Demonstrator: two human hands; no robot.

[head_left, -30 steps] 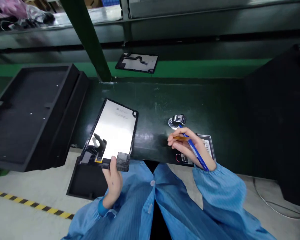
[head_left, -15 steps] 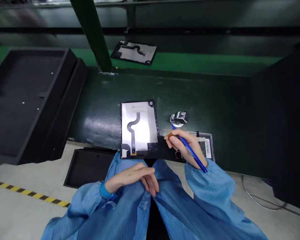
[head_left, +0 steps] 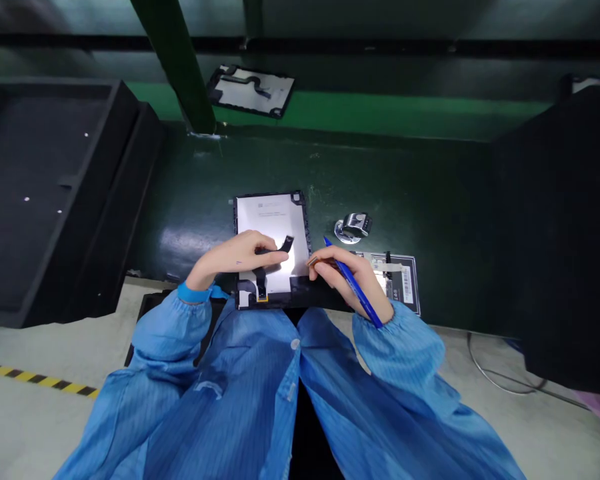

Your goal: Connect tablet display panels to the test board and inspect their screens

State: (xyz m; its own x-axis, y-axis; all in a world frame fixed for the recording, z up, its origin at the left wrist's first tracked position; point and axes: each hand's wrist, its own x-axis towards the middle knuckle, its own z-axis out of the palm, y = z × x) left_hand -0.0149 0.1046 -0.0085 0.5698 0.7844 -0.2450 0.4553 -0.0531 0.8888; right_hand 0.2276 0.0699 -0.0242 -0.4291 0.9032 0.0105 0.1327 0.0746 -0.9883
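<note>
A tablet-sized display panel (head_left: 265, 220) with a white back and black edging lies at the table's front edge. My left hand (head_left: 230, 257), closed, pinches the black flex cable (head_left: 289, 244) of this panel between thumb and fingers and lifts its free end off the white back. Beside the panel's right edge is my right hand (head_left: 357, 277). A blue pen (head_left: 353, 280) lies slantwise in its grip, while the fingertips pinch a small brownish piece (head_left: 312, 262), too small to name. Partly under that hand is a flat module with a label (head_left: 407, 283).
A shiny metal part on a round base (head_left: 353, 228) stands behind my right hand. Another display panel (head_left: 253, 91) rests at the back, beside a green post (head_left: 180, 73). Black trays (head_left: 40, 200) stack on the left; a large dark block (head_left: 570, 233) fills the right.
My left hand has risen from my lap to the panel and taken hold of the flex cable, which lay flat before. My right hand has shifted left towards the panel.
</note>
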